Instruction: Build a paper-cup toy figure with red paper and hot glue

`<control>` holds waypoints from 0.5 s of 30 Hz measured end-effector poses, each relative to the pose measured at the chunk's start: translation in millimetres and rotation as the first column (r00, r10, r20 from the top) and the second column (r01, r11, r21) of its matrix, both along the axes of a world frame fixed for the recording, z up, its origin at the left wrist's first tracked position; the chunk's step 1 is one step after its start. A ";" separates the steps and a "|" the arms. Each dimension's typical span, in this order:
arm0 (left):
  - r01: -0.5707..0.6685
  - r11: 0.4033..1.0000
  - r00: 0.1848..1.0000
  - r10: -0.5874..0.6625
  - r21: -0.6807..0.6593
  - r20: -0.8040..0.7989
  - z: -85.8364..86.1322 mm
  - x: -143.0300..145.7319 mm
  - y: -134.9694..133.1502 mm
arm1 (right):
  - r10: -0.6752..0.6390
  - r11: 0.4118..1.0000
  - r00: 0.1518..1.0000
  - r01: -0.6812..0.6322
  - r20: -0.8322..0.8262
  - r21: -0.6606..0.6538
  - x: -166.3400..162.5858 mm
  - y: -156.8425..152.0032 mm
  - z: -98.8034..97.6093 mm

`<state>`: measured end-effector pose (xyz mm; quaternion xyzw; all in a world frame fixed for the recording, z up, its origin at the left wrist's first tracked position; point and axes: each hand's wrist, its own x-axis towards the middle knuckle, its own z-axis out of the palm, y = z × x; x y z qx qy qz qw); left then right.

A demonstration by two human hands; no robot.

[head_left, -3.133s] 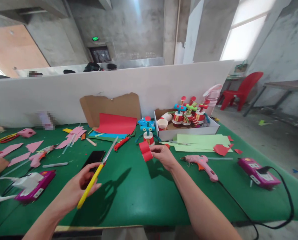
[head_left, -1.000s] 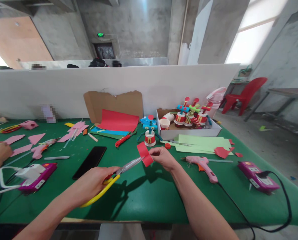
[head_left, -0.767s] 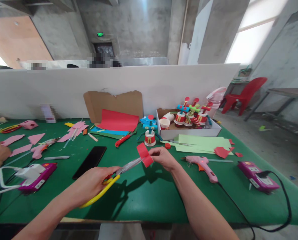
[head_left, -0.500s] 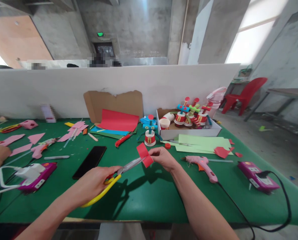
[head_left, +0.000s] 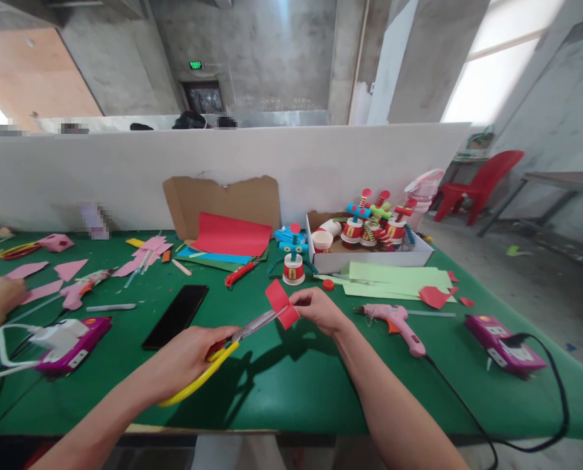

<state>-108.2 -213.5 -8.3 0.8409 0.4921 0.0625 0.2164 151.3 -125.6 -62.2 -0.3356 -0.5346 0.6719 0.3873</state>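
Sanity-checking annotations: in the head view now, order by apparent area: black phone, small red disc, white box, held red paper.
Largest to smallest:
1. white box
2. black phone
3. held red paper
4. small red disc

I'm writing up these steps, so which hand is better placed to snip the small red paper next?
Probably the left hand: it grips the yellow-handled scissors, whose blades reach the red paper. The right hand is occupied pinching that paper.
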 end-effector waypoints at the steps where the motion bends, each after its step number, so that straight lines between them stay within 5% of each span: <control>1: 0.000 1.000 1.000 0.000 -0.004 0.001 0.4 0.6 -0.1 | 0.000 1.000 1.000 0.000 -0.002 -0.003 0.0 -0.1 0.0; 15: 0.025 0.999 1.000 -0.025 -0.046 -0.005 2.7 3.3 -0.7 | 0.025 1.000 0.999 -0.025 0.023 0.011 0.8 -0.9 0.3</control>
